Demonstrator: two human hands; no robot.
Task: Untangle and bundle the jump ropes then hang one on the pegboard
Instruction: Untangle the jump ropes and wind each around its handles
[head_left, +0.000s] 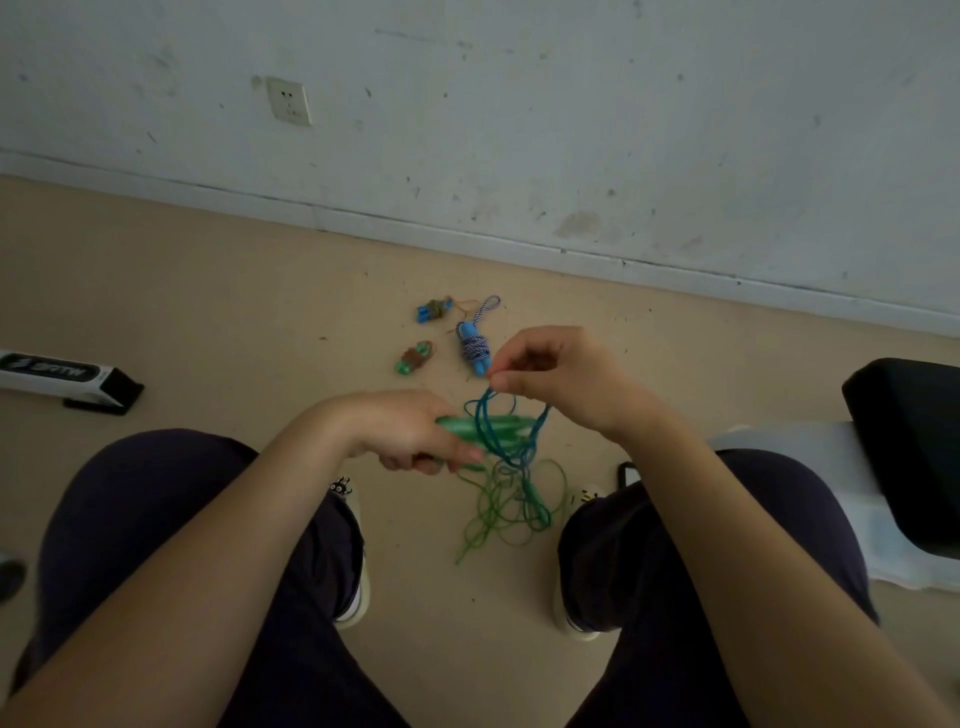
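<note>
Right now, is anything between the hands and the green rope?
No. The left hand grips the green handles and the right hand pinches the green rope. No pegboard is in view.

A long white and black cardboard box (62, 378) lies on the floor at the left. It has pale slanted letters on a dark band. The letters are blurry. They look a bit like "SPTW", but that cannot be read for sure. Nothing else has words or numbers.
</note>
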